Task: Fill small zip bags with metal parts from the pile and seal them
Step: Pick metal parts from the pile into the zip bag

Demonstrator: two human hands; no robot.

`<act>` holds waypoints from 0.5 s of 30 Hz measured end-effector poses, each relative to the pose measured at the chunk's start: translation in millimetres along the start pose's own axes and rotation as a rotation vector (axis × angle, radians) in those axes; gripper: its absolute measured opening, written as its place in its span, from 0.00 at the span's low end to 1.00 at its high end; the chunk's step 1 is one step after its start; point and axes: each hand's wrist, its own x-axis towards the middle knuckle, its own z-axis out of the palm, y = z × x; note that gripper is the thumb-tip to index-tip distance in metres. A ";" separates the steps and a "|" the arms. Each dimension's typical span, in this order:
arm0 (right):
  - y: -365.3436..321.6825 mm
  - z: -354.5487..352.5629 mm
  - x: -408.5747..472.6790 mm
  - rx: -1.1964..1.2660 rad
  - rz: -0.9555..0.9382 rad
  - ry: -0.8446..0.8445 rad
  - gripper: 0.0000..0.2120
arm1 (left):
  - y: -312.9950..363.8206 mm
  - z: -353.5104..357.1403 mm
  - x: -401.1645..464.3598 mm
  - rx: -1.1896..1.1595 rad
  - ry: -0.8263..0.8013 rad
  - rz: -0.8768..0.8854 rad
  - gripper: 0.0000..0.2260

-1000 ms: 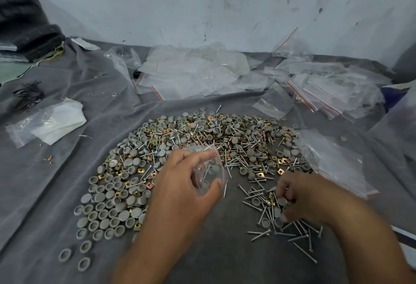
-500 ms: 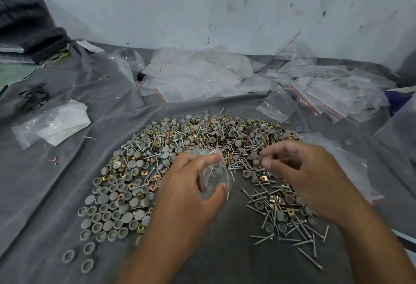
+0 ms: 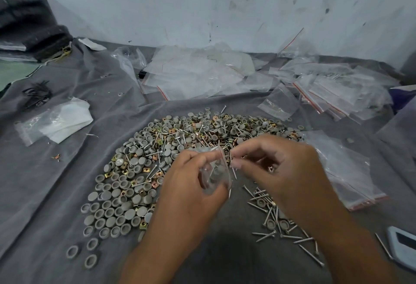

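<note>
My left hand (image 3: pixel 191 184) grips a small clear zip bag (image 3: pixel 216 173) with its mouth turned right; a screw and a grey cap show through the plastic. My right hand (image 3: pixel 279 168) is at the bag's mouth, its thumb and fingers pinching small metal parts, with screws sticking out at the opening. Behind and to the left spreads the pile (image 3: pixel 180 139) of grey caps, brass-coloured square nuts and screws on the grey cloth (image 3: pixel 56 193). Loose screws (image 3: pixel 276 223) lie under my right forearm.
A stack of empty zip bags (image 3: pixel 346 171) lies right of the pile. More clear bags (image 3: pixel 202 74) and red-striped ones (image 3: pixel 337 90) are heaped along the wall. A bag with white paper (image 3: pixel 56 123) lies at left. A white device (image 3: pixel 403 245) sits at the lower right edge.
My right hand rose from the loose screws and moved left to the bag's mouth with parts pinched in it. My left hand held the bag in place.
</note>
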 end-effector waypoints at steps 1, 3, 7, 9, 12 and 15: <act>4.7 -6.8 -0.4 -0.020 0.043 0.036 0.04 | -0.4 -0.5 -0.4 -0.001 -0.002 -0.008 0.20; 19.9 -21.2 -2.5 -0.116 0.215 0.024 0.05 | -1.9 -1.4 -0.7 -0.004 -0.003 -0.018 0.21; 52.5 -26.3 -16.2 -0.386 0.607 -0.504 0.11 | -1.2 -1.0 -0.9 0.002 -0.003 -0.012 0.21; 59.5 -15.2 -17.7 -0.436 0.627 -0.623 0.12 | -0.9 0.3 -1.6 0.000 -0.005 -0.014 0.21; 63.7 -3.3 -11.9 -0.510 0.608 -0.616 0.12 | -1.3 0.9 -1.9 0.005 -0.002 -0.008 0.21; 65.4 -1.9 -10.6 -0.507 0.629 -0.611 0.10 | -2.6 0.9 -1.1 0.008 -0.005 -0.014 0.21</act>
